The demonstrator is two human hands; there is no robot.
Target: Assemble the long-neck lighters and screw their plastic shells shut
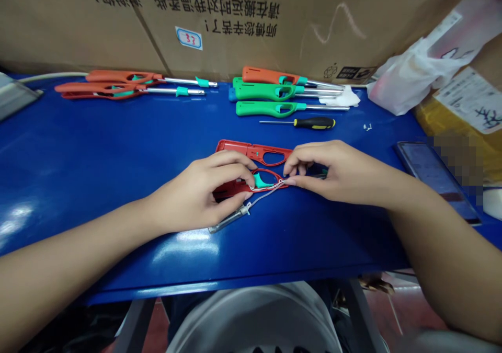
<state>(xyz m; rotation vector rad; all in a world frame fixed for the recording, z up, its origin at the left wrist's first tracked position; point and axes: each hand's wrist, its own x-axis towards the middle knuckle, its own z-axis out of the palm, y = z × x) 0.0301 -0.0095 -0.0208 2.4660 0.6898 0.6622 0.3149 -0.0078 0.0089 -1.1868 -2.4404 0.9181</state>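
Note:
Two halves of a red lighter casing lie on the blue table. The far half (235, 146) rests beyond my fingers; the near half (231, 190) is partly under my left hand (207, 185). A turquoise trigger (262, 181) sits in the near half's loop. My left fingers are bent together over the casing beside the trigger, at the wires. My right hand (321, 167) pinches the thin white wires (270, 190) at the casing's narrow end. The wires run to a clear tube-like part (229, 221) lying below my left hand.
Orange lighters (113, 89) lie at the back left, green lighters (262, 109) at the back centre. A screwdriver (316, 123) lies before them. A phone (431, 175) and plastic bags (408, 76) are on the right. A large carton (157, 39) stands behind; a pale bucket (254, 321) is below the edge.

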